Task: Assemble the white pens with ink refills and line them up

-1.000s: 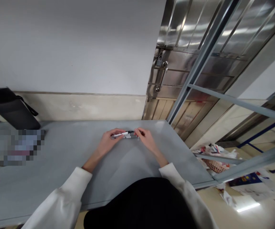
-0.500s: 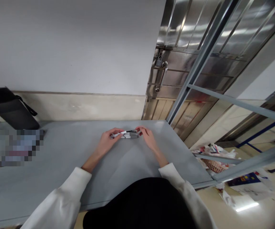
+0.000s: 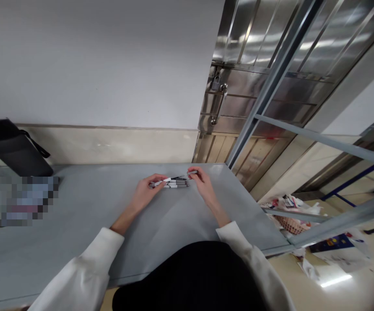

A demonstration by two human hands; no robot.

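My left hand [image 3: 146, 192] is closed on a white and dark pen [image 3: 167, 179], whose slim dark end points right. Just below it, several white and grey pens [image 3: 176, 184] lie side by side on the grey table [image 3: 86, 242], partly beneath my left fingers. To the right, my right hand [image 3: 202, 183] pinches a small grey piece [image 3: 192, 172], which looks like a pen cap or barrel. A narrow gap separates this piece from the dark end of the held pen.
A black case [image 3: 15, 147] with a strap leans at the table's far left, beside a blurred-out flat object [image 3: 28, 201]. A metal frame post [image 3: 273, 84] rises at the back right corner. A basket [image 3: 292, 224] and bags lie beyond the right edge.
My right hand has moved slightly up and right with the grey piece, away from the pen in my left hand. The pen's slim dark end now shows. My left hand has stayed put.
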